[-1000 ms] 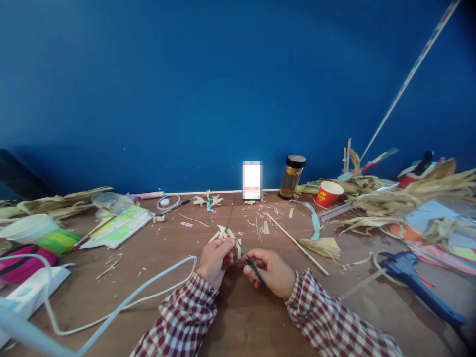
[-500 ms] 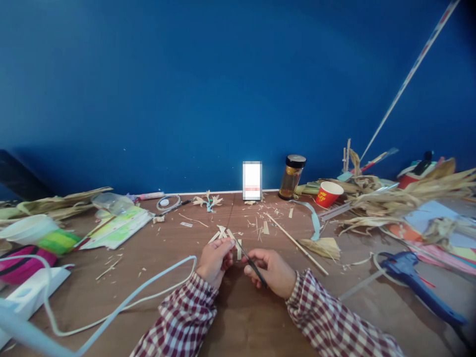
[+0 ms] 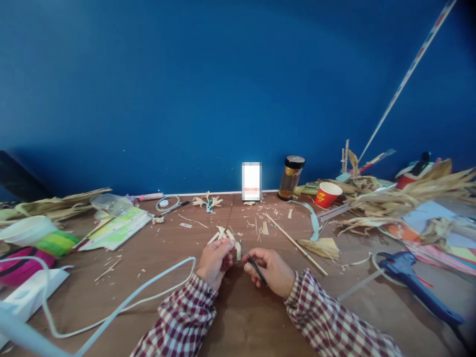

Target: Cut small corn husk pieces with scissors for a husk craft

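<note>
My left hand (image 3: pixel 216 259) is closed, thumb against fingers, pinching a pale piece of husk (image 3: pixel 222 231) with flat strips sticking out past the fingertips. My right hand (image 3: pixel 273 270) is closed around the dark handles of slim scissors (image 3: pixel 256 270). Their thin blades point up and left, beside the strips at my left fingertips. Whether the blades touch a strip is too small to tell. Pale scraps (image 3: pixel 265 228) and slivers lie on the brown table just beyond both hands.
Left lie a white cable (image 3: pixel 137 300), painted paper (image 3: pixel 115 229) and a pink pouch (image 3: pixel 28 265). Behind stand a husk figure (image 3: pixel 208 202), a lidded jar (image 3: pixel 292 178) and a red paper cup (image 3: pixel 327 195). Right are a thin stick (image 3: pixel 297 245), a glue gun (image 3: pixel 416 282) and dried husks (image 3: pixel 409 193).
The scissor blades have shifted slightly and now show higher, beyond my left fingertips. My hands have hardly moved, and the pale husk stays in my left hand.
</note>
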Demonstrator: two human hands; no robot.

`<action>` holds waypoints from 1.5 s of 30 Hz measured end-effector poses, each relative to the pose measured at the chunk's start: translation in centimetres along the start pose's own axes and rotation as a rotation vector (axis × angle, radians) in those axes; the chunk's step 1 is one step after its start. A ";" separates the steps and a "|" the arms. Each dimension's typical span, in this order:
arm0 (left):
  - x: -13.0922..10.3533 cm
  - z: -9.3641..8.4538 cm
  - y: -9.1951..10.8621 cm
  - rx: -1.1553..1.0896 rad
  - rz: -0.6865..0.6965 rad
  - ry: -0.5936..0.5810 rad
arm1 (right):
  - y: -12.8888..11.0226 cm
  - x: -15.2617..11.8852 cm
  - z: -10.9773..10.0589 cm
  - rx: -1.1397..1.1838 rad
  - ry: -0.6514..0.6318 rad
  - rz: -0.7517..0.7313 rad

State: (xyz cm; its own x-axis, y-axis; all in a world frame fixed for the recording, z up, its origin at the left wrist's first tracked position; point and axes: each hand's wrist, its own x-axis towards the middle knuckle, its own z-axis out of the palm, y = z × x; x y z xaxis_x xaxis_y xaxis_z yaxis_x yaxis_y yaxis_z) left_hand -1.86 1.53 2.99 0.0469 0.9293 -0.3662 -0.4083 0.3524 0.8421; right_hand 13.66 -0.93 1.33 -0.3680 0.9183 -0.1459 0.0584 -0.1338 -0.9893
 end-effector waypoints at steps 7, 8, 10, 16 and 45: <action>-0.4 0.5 -0.6 0.102 0.019 -0.094 | -0.6 0.2 -0.3 0.059 0.132 -0.097; -0.5 0.7 -0.7 0.122 0.026 -0.105 | -0.7 0.2 -0.3 0.063 0.158 -0.117; -0.6 0.8 -1.0 0.160 0.038 -0.120 | -0.9 0.2 -0.3 0.064 0.192 -0.147; -0.8 1.0 -1.4 0.189 0.053 -0.167 | -0.7 0.3 -0.4 0.039 0.183 -0.156; -0.5 0.5 -0.2 0.025 0.126 -0.096 | -0.4 -0.1 -0.2 -0.027 -0.037 -0.042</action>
State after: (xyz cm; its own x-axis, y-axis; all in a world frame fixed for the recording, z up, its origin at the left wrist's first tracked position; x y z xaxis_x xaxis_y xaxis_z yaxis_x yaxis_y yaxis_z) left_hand -1.37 1.07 3.21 0.0838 0.9723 -0.2182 -0.3938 0.2334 0.8891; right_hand 13.88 -0.93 1.70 -0.4049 0.9084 -0.1048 0.0672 -0.0847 -0.9941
